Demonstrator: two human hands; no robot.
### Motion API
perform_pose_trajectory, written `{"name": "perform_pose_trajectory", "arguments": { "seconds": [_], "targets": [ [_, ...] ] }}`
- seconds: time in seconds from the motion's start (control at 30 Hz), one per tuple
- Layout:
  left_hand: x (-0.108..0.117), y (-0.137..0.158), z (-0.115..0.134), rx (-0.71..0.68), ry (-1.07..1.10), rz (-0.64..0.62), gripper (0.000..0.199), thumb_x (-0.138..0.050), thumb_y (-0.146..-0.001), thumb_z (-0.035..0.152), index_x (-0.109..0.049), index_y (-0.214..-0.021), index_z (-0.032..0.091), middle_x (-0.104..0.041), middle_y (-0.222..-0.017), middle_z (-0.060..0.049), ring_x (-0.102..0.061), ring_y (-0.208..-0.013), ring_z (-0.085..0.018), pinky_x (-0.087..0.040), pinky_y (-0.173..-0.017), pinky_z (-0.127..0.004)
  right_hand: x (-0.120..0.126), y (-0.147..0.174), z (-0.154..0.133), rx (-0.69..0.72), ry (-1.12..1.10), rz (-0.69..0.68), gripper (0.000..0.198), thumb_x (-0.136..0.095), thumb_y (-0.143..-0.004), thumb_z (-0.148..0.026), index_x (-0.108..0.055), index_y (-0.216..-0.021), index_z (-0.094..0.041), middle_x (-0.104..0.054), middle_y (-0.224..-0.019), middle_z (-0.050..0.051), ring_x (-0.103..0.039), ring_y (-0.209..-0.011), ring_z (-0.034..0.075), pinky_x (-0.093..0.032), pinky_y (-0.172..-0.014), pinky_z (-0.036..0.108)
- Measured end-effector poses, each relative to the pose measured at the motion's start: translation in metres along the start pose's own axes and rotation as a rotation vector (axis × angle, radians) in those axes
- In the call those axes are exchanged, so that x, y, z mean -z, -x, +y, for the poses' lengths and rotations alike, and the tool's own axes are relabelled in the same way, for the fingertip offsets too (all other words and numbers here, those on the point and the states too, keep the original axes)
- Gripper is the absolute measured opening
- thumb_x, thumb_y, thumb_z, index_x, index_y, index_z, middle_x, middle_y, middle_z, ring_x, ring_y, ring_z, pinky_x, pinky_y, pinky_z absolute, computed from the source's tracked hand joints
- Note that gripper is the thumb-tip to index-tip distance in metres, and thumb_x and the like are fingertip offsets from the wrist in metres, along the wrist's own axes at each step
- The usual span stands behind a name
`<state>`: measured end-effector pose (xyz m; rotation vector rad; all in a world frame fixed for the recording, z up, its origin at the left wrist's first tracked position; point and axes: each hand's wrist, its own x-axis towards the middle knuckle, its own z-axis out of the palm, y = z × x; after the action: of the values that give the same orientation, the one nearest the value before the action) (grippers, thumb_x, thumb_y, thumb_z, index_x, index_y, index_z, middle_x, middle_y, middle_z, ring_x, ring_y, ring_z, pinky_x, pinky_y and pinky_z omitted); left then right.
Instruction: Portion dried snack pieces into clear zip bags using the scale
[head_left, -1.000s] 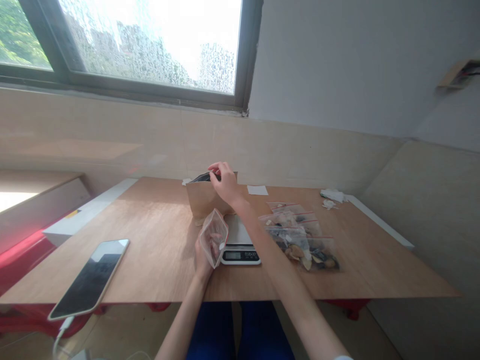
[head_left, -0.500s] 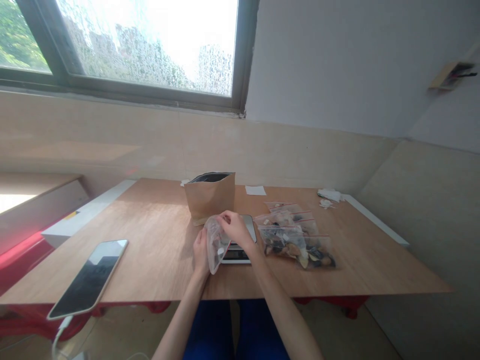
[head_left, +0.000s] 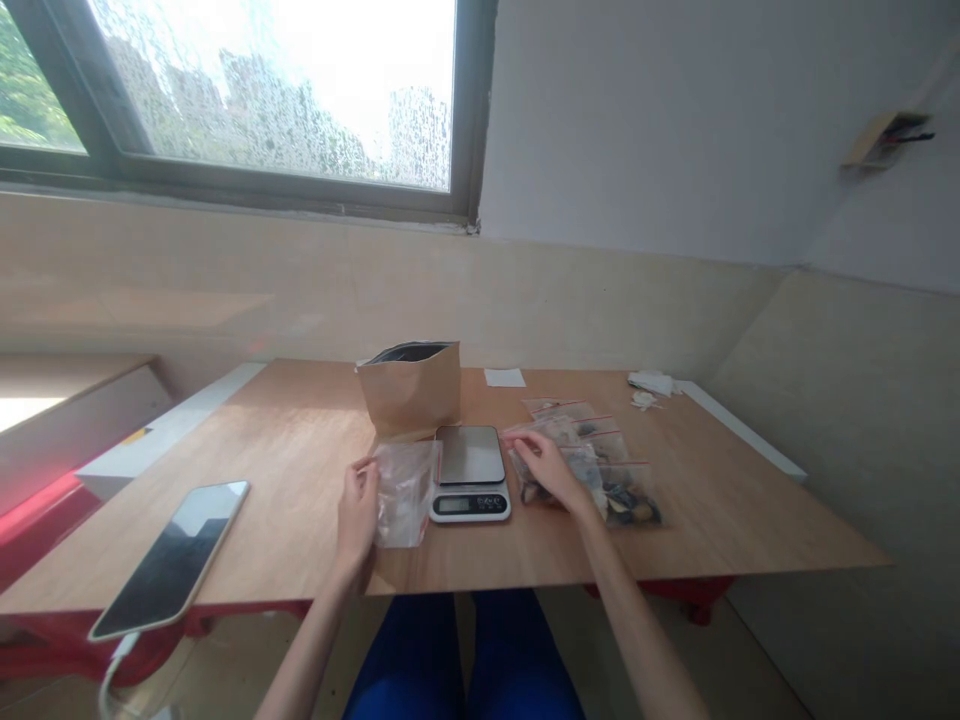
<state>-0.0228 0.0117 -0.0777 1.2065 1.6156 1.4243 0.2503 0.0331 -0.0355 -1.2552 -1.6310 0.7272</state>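
Observation:
My left hand (head_left: 358,510) grips the left edge of an empty clear zip bag (head_left: 403,505), which lies flat on the table. Right of that bag stands a white digital kitchen scale (head_left: 470,500) with a bare metal plate. My right hand (head_left: 546,465), fingers pinched together, is at the upper left corner of a filled zip bag (head_left: 592,465), in a pile of several red-striped bags. Dark and tan dried pieces show through their plastic. Behind the scale a brown kraft pouch (head_left: 412,395) stands upright with its top open.
At the left edge of the wooden table (head_left: 300,520) lies a smartphone (head_left: 176,555) with a cable plugged in. A white paper slip (head_left: 505,378) lies at the back, and crumpled white scraps (head_left: 651,384) sit at the back right. A wall and window rise behind.
The clear bag, held up between both hands before, now lies flat left of the scale. My left hand moved left with it; my right hand let go and moved right to the filled bags.

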Motion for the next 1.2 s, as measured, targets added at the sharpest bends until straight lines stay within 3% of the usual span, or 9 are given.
{"name": "perform_pose_trajectory", "arguments": {
  "seconds": [0.1, 0.23, 0.37, 0.47, 0.63, 0.83, 0.93, 1.03, 1.2],
  "targets": [
    [0.011, -0.007, 0.003, -0.036, -0.369, 0.049, 0.053, -0.039, -0.084, 0.044, -0.037, -0.126, 0.011, -0.056, -0.112, -0.019, -0.059, -0.096, -0.030, -0.045, -0.078, -0.044, 0.023, -0.001, 0.008, 0.004, 0.121, 0.012, 0.026, -0.043, -0.081, -0.030, -0.064, -0.088, -0.017, -0.067, -0.096, 0.009, -0.061, -0.093, 0.019, -0.044, -0.087, 0.035],
    [0.009, -0.006, 0.004, -0.326, -0.682, 0.138, 0.051, -0.038, -0.085, 0.033, -0.036, -0.129, 0.008, -0.044, -0.129, -0.024, -0.046, -0.117, -0.034, -0.039, -0.090, -0.050, 0.039, 0.004, 0.023, -0.012, 0.445, 0.082, 0.025, -0.040, -0.081, -0.021, -0.064, -0.087, -0.017, -0.065, -0.097, 0.010, -0.057, -0.098, 0.021, -0.040, -0.092, 0.037],
    [-0.001, 0.003, -0.007, -0.538, -0.814, -0.072, 0.041, -0.030, -0.088, 0.029, -0.051, -0.121, 0.015, -0.044, -0.136, -0.015, -0.036, -0.128, -0.029, -0.030, -0.103, -0.046, 0.046, 0.010, 0.037, -0.074, 0.679, 0.103, 0.027, -0.039, -0.081, -0.015, -0.063, -0.092, -0.014, -0.063, -0.099, 0.012, -0.054, -0.100, 0.023, -0.039, -0.092, 0.037],
    [-0.010, 0.012, -0.021, -0.512, -0.901, -0.236, 0.048, -0.030, -0.089, 0.035, -0.048, -0.128, 0.012, -0.042, -0.139, -0.015, -0.033, -0.131, -0.028, -0.025, -0.107, -0.045, 0.050, 0.013, 0.045, -0.098, 0.762, 0.108, 0.027, -0.041, -0.080, -0.015, -0.063, -0.096, -0.013, -0.062, -0.099, 0.014, -0.054, -0.099, 0.025, -0.040, -0.089, 0.037],
    [-0.013, 0.017, -0.035, -0.476, -0.986, -0.343, 0.052, -0.033, -0.088, 0.040, -0.039, -0.137, 0.022, -0.030, -0.146, -0.010, -0.020, -0.136, -0.030, -0.023, -0.106, -0.048, 0.059, 0.018, 0.043, -0.154, 0.904, 0.179, 0.017, -0.050, -0.077, -0.019, -0.063, -0.086, -0.017, -0.063, -0.094, 0.013, -0.055, -0.093, 0.027, -0.039, -0.081, 0.039],
    [0.001, -0.006, -0.023, -0.492, -0.899, -0.503, 0.048, -0.034, -0.087, 0.041, -0.047, -0.131, 0.026, -0.040, -0.141, -0.006, -0.027, -0.135, -0.025, -0.022, -0.107, -0.044, 0.073, 0.032, 0.008, -0.179, 0.648, 0.042, 0.014, -0.047, -0.077, -0.023, -0.059, -0.072, -0.018, -0.066, -0.080, 0.009, -0.061, -0.077, 0.022, -0.042, -0.070, 0.032],
    [0.001, -0.004, 0.003, -0.482, -0.792, -0.413, 0.037, -0.041, -0.083, 0.037, -0.063, -0.109, 0.023, -0.059, -0.122, -0.009, -0.042, -0.125, -0.029, -0.022, -0.106, -0.048, 0.075, 0.043, -0.015, -0.165, 0.476, 0.056, 0.018, -0.046, -0.079, -0.031, -0.058, -0.073, -0.019, -0.066, -0.076, 0.006, -0.061, -0.071, 0.020, -0.043, -0.064, 0.029],
    [-0.011, 0.025, 0.044, -0.441, -0.459, -0.341, 0.030, -0.044, -0.083, 0.037, -0.065, -0.099, 0.022, -0.066, -0.108, -0.010, -0.056, -0.107, -0.028, -0.036, -0.095, -0.044, 0.067, 0.057, -0.037, -0.177, 0.412, 0.146, 0.018, -0.048, -0.080, -0.036, -0.058, -0.073, -0.022, -0.066, -0.074, 0.005, -0.061, -0.069, 0.021, -0.044, -0.063, 0.030],
    [-0.049, 0.094, 0.097, -0.249, 0.065, -0.556, 0.023, -0.049, -0.083, 0.039, -0.065, -0.089, 0.023, -0.067, -0.085, -0.005, -0.061, -0.075, -0.018, -0.046, -0.065, -0.026, 0.030, 0.082, -0.066, -0.129, 0.114, 0.354, 0.019, -0.052, -0.080, -0.043, -0.057, -0.077, -0.024, -0.065, -0.078, 0.005, -0.063, -0.074, 0.022, -0.050, -0.069, 0.033]
  ]
}}
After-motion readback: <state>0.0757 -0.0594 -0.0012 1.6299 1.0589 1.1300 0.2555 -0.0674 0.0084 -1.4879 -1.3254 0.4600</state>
